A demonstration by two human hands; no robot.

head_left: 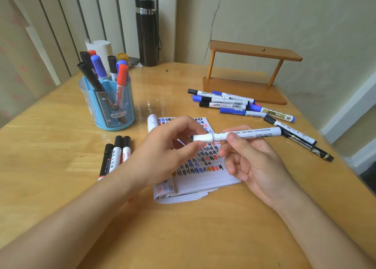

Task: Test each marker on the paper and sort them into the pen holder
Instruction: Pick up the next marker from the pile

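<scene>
Head camera looks down at my two hands holding one marker (250, 133) level in the air above the notepad (205, 179), near the middle of the desk (183, 228). My right hand (256, 160) grips the barrel, thumb on top and fingers curled beneath. My left hand (168, 146) pinches the white cap end between thumb and fingertips. The marker has a white barrel with a line of small print and a barcode, a black plug at its right end, and a seam where cap meets barrel; I cannot tell if the cap is fully seated. Rows of black, blue and red test marks cover the notepad's open page. The blue pen holder (109, 109) stands towards the desk's far left edge with capped markers upright in it, and loose markers (223, 102) lie towards the right edge.
</scene>
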